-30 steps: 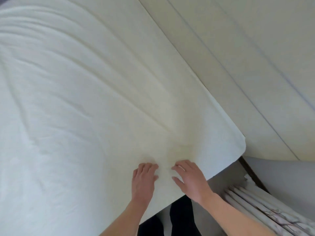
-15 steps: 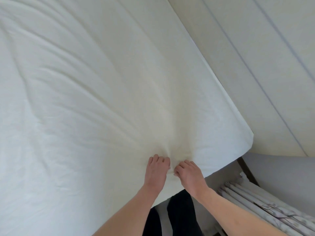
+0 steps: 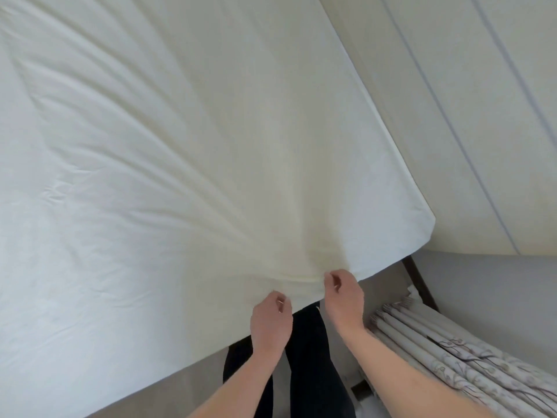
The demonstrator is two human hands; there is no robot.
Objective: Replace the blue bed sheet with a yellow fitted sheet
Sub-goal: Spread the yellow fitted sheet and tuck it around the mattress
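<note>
Left hand (image 3: 271, 319) and right hand (image 3: 343, 297) pinching yellow fitted sheet (image 3: 211, 146) edge (bed's near side), sheet spread beyond

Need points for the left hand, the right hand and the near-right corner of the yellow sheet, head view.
left hand (image 3: 270, 319): head view, back of the hand, at the sheet's near edge.
right hand (image 3: 343, 297): head view, back of the hand, fingers curled at the edge.
yellow sheet (image 3: 423, 220): head view, fabric just inside its near-right corner.

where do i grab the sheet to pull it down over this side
Probably the sheet hem along the near edge, from below, pinched as the left hand and right hand do now. Creases fan out from there, so pulling tightens the whole top.
</note>
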